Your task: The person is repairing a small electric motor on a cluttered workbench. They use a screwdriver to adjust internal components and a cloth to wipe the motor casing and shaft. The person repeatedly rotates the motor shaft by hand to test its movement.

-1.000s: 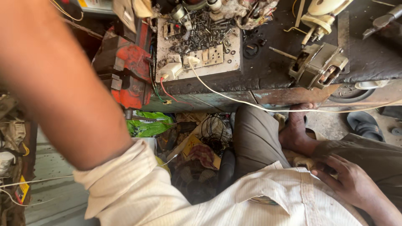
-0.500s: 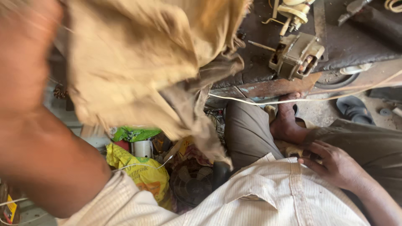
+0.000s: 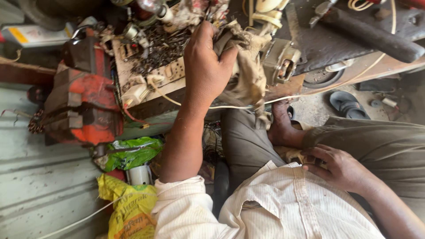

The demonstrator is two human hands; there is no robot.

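While the left hand [image 3: 206, 66] gripped a dirty rag [image 3: 248, 71] with closed fingers above the cluttered surface [image 3: 318, 40], the right hand [image 3: 338, 166] rested on the lap, fingers loosely curled, holding nothing.

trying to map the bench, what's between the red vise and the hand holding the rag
In the head view, a board strewn with screws and a white plug lies between the red vise and the left hand gripping the rag.

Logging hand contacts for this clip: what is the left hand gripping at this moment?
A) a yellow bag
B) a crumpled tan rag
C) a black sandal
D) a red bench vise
B: the left hand is closed around a crumpled tan rag above the cluttered workbench, while the right hand rests at the shirt hem.
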